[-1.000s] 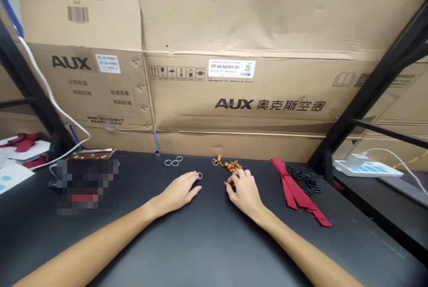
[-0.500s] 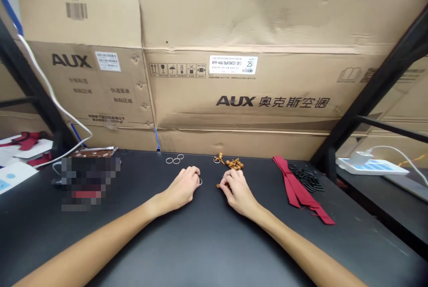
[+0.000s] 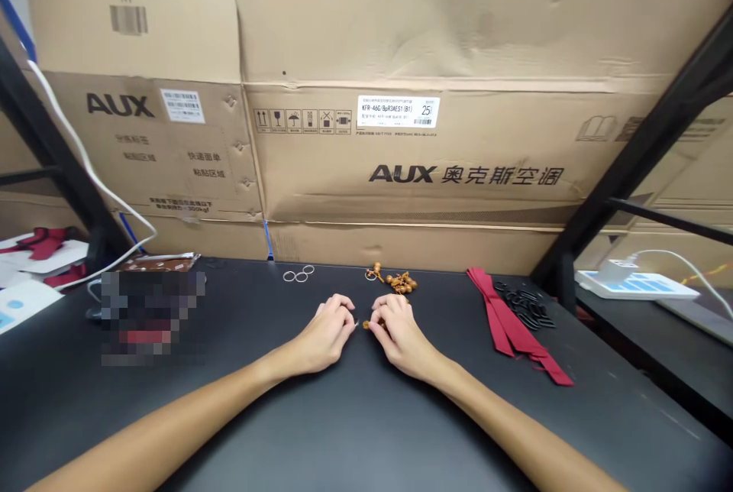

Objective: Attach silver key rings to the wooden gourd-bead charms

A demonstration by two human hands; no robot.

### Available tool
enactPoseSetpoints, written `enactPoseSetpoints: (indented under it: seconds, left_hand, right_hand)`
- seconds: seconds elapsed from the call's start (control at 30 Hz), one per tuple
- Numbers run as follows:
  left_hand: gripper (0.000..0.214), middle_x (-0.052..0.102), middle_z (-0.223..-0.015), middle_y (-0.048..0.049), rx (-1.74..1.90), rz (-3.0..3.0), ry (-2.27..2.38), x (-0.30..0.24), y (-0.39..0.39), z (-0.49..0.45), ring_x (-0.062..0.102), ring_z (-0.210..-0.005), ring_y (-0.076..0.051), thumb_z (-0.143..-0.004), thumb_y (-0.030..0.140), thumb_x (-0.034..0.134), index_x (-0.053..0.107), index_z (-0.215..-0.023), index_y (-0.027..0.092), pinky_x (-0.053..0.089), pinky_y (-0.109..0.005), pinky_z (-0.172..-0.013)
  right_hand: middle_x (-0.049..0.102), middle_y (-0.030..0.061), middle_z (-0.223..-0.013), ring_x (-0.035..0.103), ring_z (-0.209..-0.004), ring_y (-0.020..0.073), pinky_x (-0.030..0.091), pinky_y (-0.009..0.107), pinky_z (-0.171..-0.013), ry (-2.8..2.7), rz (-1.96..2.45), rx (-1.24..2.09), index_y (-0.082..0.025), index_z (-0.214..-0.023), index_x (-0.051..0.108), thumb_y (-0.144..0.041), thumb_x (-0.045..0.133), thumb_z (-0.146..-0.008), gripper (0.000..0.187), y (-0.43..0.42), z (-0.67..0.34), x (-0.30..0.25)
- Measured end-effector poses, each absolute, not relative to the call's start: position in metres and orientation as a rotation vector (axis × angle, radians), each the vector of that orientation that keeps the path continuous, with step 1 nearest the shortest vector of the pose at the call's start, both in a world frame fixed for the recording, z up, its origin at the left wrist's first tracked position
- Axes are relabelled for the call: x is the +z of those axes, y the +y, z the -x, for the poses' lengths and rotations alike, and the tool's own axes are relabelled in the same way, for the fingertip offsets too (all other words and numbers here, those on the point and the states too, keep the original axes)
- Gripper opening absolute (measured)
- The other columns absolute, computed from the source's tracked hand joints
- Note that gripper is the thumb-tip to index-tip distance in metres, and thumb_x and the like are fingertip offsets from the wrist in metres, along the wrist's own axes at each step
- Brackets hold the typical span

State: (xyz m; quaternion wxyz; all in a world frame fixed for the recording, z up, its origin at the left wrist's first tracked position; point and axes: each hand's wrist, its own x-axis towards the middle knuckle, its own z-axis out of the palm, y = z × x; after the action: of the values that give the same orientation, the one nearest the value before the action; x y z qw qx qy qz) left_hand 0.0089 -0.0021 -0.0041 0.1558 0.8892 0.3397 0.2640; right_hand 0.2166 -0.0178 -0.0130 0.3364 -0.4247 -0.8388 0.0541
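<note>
The only view looks from the person's head, forward and down over the tabletop (image 3: 275, 431), which fills the lower frame. Cardboard (image 3: 458, 33) faces it across the upper half. The left hand (image 3: 324, 333) and right hand (image 3: 402, 335) show whole, near the centre, well apart from the lens.

Forearms (image 3: 195, 419) slanting inward, left grip (image 3: 327, 333) and right grip (image 3: 398, 333) pinch near each other.

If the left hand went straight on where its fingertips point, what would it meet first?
Probably the small brown piece pinched by the right hand, across a narrow gap from the left hand; depth is hard to judge from this one view.
</note>
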Motion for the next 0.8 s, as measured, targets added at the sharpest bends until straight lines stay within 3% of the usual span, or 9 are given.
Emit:
enactPoseSetpoints:
  seconds: [0.8]
  left_hand:
    - [0.025,0.053,-0.11,-0.0072,0.679,-2.469,1.007,0.007,-0.006,-0.013,0.051,-0.103,-0.021,-0.097,0.026,0.036,0.05,-0.077,0.018,0.039,-0.04,-0.092]
  right_hand:
    - [0.053,0.0103,-0.104,0.046,-0.102,0.0244,0.042,0.044,-0.085,-2.196,1.032,0.097,-0.019,-0.086,0.052,-0.017,0.049,-0.088,0.004,-0.02,-0.207,-0.012]
